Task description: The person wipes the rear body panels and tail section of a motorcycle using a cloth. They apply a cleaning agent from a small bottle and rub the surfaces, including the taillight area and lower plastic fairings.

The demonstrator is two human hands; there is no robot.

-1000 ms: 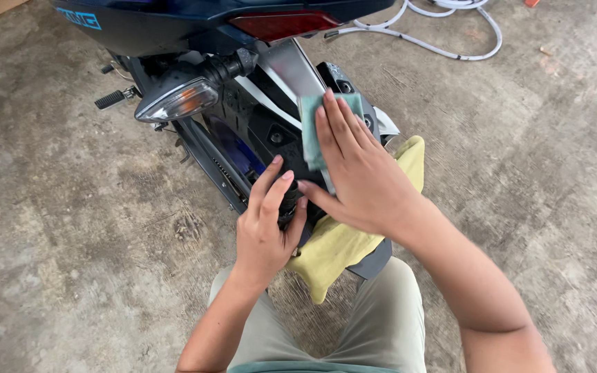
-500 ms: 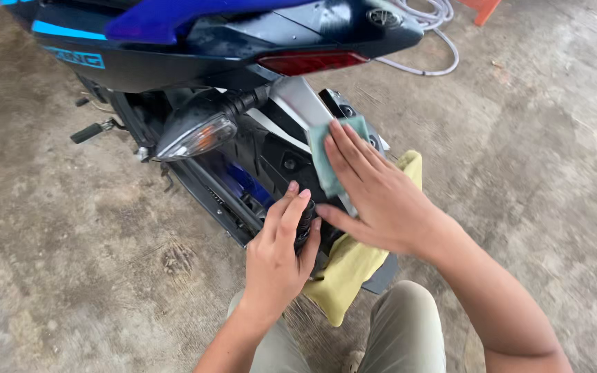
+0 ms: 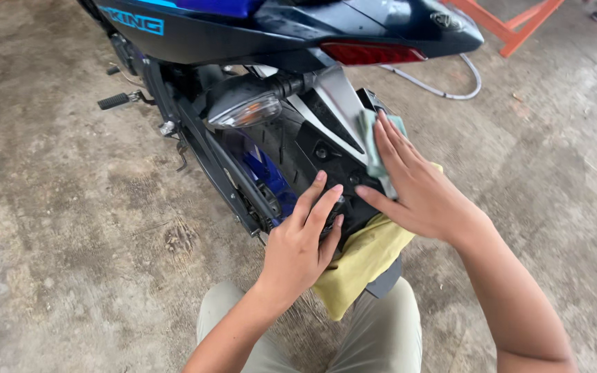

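We crouch behind a motorbike, right hand (image 3: 419, 193) pressing a small pale green cloth (image 3: 374, 141) flat against the black rear mudguard (image 3: 326, 148), just under the red tail light (image 3: 371, 53). Fingers lie spread and straight, palm down on the cloth, not pinched round it; most of the cloth is hidden under the hand, only its top edge shows.

Left hand (image 3: 298, 245) rests lower on the mudguard, fingers loosely apart and laid flat on the black plastic, holding nothing. It touches the guard beside the rear tyre (image 3: 271, 141).

A yellow cloth (image 3: 361, 266) hangs below both hands, draped over the lower end of the guard, touching our knee area. Amber turn signal (image 3: 243, 110) sticks out left of the guard.

Handling call: green cloth looks soft, light, limp, so it folds and bunches easily and probably slides on smooth plastic unless pressed flat. Best hold is palm and flat fingers on top, as here, or a pinch at the free upper edge. Mudguard looks like thin stiff plastic, likely flexes a bit under push, so the left hand bracing it lower down makes sense. Turn signal stalk seems fragile; keep off it.

Floor (image 3: 70, 207) is rough concrete; a grey hose (image 3: 443, 90) lies behind the bike.
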